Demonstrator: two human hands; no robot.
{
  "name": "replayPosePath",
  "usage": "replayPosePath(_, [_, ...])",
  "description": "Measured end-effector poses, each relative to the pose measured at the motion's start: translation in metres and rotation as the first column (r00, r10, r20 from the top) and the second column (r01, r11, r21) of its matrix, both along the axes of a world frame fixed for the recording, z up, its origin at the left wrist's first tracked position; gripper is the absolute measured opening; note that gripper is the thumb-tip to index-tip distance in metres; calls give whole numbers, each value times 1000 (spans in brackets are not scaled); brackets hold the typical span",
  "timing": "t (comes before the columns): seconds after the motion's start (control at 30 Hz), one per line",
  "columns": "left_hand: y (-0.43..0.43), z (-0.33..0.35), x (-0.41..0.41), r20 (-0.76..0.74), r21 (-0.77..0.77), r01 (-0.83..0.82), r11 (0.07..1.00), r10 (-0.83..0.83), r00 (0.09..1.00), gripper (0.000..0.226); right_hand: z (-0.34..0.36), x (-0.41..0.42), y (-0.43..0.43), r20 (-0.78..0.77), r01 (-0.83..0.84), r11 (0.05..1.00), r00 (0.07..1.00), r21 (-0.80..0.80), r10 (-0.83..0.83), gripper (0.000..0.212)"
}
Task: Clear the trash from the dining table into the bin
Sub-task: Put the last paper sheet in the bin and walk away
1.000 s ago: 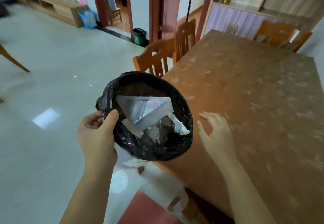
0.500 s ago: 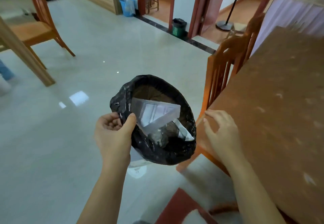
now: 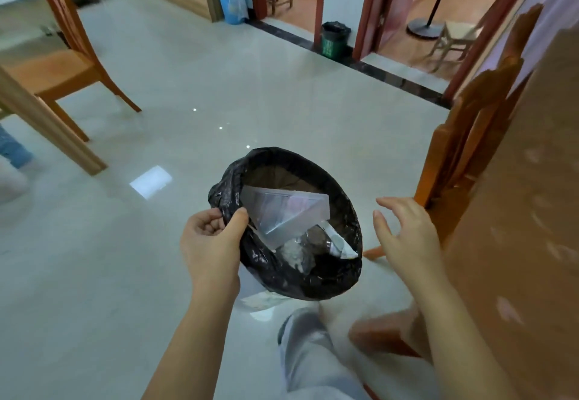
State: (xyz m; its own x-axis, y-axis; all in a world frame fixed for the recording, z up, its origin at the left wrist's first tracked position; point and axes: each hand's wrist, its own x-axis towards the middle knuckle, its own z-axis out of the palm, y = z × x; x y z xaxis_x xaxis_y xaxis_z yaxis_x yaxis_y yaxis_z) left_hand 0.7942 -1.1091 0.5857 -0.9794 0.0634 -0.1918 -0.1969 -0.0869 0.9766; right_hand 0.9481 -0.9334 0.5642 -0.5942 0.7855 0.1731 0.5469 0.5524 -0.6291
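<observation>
A small bin (image 3: pixel 316 277) lined with a black plastic bag hangs in the air over the floor, tilted toward me. My left hand (image 3: pixel 211 243) grips its near-left rim, thumb inside the liner. Inside lie a clear plastic wrapper (image 3: pixel 282 211), a crumpled white scrap (image 3: pixel 340 244) and other rubbish. My right hand (image 3: pixel 407 236) hovers just right of the bin, fingers spread, holding nothing and touching nothing. The brown patterned dining table (image 3: pixel 532 211) fills the right edge of the view.
Orange wooden chairs (image 3: pixel 470 136) stand tucked against the table. Another chair (image 3: pixel 62 67) and a wooden table leg (image 3: pixel 47 124) are at the left. A green bin (image 3: pixel 333 39) stands by the doorway. My leg (image 3: pixel 310 352) is below; pale tiled floor lies ahead.
The view has swung left, away from the table, toward the open floor. My right hand has come off the table edge and now hovers beside the bin. My left hand keeps its grip.
</observation>
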Motion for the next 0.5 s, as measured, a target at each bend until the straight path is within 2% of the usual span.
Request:
replayPosePath(0.1, [52, 4, -48, 22, -29, 64, 998, -63, 998, 21, 2, -38, 47, 3, 56, 998, 998, -25, -56, 24])
replayPosePath(0.3, [151, 6, -127, -41, -68, 182, 981, -185, 982, 21, 10, -95, 119, 20, 185, 983, 983, -15, -185, 26])
replayPosePath(0.5, [231, -17, -194, 9, -74, 295, 953, -295, 955, 21, -9, -138, 161, 86, 342, 938, 937, -48, -338, 27])
